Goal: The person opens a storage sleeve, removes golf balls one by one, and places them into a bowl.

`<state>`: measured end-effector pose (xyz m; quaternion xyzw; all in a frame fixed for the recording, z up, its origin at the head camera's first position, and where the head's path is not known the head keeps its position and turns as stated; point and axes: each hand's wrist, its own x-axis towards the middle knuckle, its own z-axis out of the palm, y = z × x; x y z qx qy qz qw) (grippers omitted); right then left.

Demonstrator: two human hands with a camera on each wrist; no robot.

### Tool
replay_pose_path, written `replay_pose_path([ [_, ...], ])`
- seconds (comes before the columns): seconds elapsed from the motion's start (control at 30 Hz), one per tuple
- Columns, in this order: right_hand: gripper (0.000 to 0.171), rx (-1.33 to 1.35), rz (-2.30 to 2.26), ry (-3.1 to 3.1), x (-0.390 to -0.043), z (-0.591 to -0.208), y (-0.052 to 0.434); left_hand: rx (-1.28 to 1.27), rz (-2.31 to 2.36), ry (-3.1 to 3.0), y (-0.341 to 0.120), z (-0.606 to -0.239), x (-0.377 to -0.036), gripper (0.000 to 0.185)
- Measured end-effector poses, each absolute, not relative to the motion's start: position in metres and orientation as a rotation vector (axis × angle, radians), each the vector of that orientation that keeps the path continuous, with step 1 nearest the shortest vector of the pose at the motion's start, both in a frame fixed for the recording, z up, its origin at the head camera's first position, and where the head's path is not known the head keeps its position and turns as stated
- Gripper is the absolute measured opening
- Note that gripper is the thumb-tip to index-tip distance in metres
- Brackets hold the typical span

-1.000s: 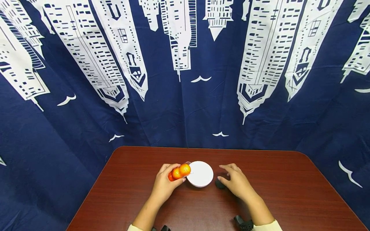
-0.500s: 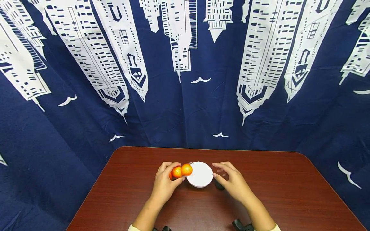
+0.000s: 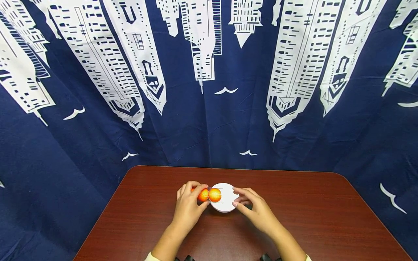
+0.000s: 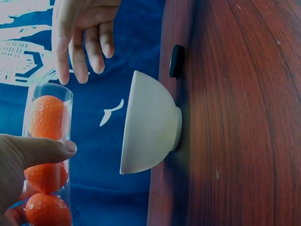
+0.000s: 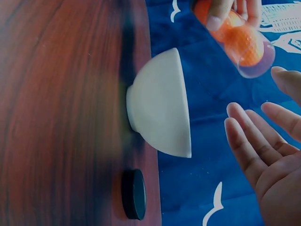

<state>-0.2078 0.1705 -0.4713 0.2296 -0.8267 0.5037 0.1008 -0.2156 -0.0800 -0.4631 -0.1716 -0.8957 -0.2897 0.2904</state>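
My left hand [image 3: 188, 208] grips a clear plastic tube [image 4: 67, 106] holding orange dimpled golf balls [image 4: 48, 117]; three show in the left wrist view. The tube lies tilted, its uncapped end pointing right over a white bowl [image 3: 225, 208] on the table. In the right wrist view, that end hangs above the bowl [image 5: 160, 103] without touching it. My right hand [image 3: 259, 212] hovers at the bowl's right side, fingers relaxed and holding nothing, a short gap from the tube's mouth. The bowl's inside is hidden in both wrist views.
A round black lid [image 5: 134, 194] rests on the brown wooden table [image 3: 313, 214] beside the bowl; the right hand hides it in the head view. Behind the table's far edge hangs a blue cloth [image 3: 183, 145] with white buildings and birds.
My left hand has moved the tube slightly right, further over the bowl. My right hand has come left from above the lid to the bowl's rim area. The bowl stays put.
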Motion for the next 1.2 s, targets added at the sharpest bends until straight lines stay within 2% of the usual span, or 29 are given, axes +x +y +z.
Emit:
replay_pose_path([
  [0.43,0.042,0.703,1.626,-2.407,-0.203,-0.478,0.151,-0.57,-0.488,-2.334,-0.079,-0.46,-0.214,0.06],
  [1.2,0.042,0.699,1.719,-2.34,-0.203,-0.483,0.145,-0.579,-0.475,-2.385,-0.08,-0.461,-0.21,0.059],
])
